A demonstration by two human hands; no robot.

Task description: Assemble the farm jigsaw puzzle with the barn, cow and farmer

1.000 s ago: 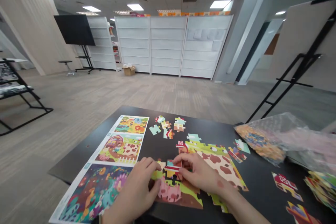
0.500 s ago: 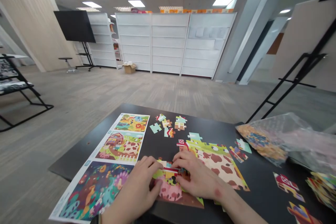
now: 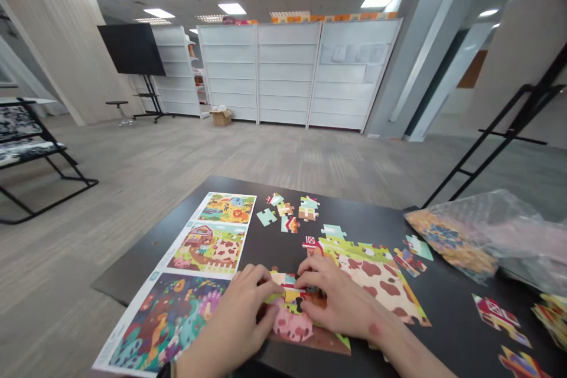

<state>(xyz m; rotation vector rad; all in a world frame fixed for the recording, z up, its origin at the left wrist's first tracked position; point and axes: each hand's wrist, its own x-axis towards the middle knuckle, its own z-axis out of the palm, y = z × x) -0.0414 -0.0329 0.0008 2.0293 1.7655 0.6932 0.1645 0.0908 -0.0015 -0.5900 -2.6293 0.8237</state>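
Observation:
On the black table lies a partly joined puzzle; its pink pig section (image 3: pixel 292 326) is between my hands and its cow section (image 3: pixel 381 277) extends to the right. My left hand (image 3: pixel 248 313) rests at the pig section's left edge, fingers curled and thumb near its fingertips. My right hand (image 3: pixel 330 295) presses on the pieces above the pig, fingers bent. Whether either hand grips a piece is hidden under the fingers. Loose pieces (image 3: pixel 290 224) lie beyond the hands. A printed sheet with three pictures (image 3: pixel 212 248) lies to the left.
A clear plastic bag of pieces (image 3: pixel 452 242) lies at the table's right, near more loose pieces (image 3: pixel 498 316) and a stack of pieces (image 3: pixel 553 319). Past the table stand white shelves (image 3: pixel 287 74), a screen (image 3: pixel 132 49), a chair (image 3: pixel 31 142) and a black stand (image 3: pixel 500 136).
The whole view has shifted slightly, so the table and hands appear a little farther right. Both hands stay at the same pieces, with only slight finger movement.

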